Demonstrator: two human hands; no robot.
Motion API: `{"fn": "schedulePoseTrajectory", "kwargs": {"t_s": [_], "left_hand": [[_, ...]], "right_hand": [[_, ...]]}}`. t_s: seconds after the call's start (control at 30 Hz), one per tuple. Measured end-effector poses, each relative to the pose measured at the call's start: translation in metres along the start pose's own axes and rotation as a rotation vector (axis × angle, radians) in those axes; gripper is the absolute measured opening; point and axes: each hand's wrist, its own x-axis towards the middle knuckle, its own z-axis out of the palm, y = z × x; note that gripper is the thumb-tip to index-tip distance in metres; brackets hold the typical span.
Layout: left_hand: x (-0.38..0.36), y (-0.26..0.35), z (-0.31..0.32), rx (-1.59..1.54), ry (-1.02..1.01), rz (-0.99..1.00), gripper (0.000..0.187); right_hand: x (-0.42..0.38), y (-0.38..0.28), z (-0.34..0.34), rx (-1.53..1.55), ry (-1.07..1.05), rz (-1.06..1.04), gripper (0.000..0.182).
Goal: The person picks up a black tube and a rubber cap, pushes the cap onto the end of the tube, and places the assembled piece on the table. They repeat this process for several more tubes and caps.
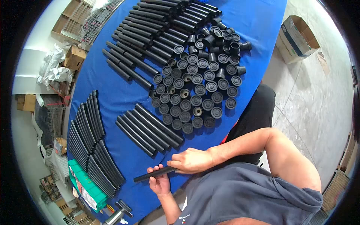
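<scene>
A short black tube lies across both hands above the blue cloth near the table edge. My left hand is closed around its middle, with the thumb below and fingertips curled over the top. My right hand wraps the tube's other end, which is hidden under the fingers. Just beyond my hands lies a row of several black tubes side by side. Farther off, a spread of round black caps stands on the cloth, most showing ringed flat faces; a few show a pale inside.
Many more black tubes are piled at the far end of the blue tablecloth. Fanned black tubes lie at left, beside a green bin. A metal-handled tool sits at the near edge. A cardboard box stands on the floor.
</scene>
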Motion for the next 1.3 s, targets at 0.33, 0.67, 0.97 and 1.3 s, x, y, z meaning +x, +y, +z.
{"fn": "schedulePoseTrajectory", "kwargs": {"t_s": [0.33, 0.67, 0.97, 1.3], "left_hand": [[-0.001, 0.0, -0.005, 0.025, 0.007, 0.016, 0.036], [-0.001, -0.001, -0.006, 0.035, -0.016, 0.004, 0.037], [-0.003, -0.002, -0.003, 0.018, 0.054, -0.004, 0.038], [0.0, -0.003, -0.002, 0.003, 0.028, -0.028, 0.037]], "right_hand": [[-0.001, 0.003, 0.01, -0.093, -0.028, -0.047, 0.043], [0.003, 0.0, -0.003, 0.074, -0.094, 0.075, 0.033], [0.003, 0.004, 0.002, 0.069, -0.016, -0.006, 0.04], [0.006, 0.005, -0.005, 0.136, -0.09, 0.022, 0.043]]}}
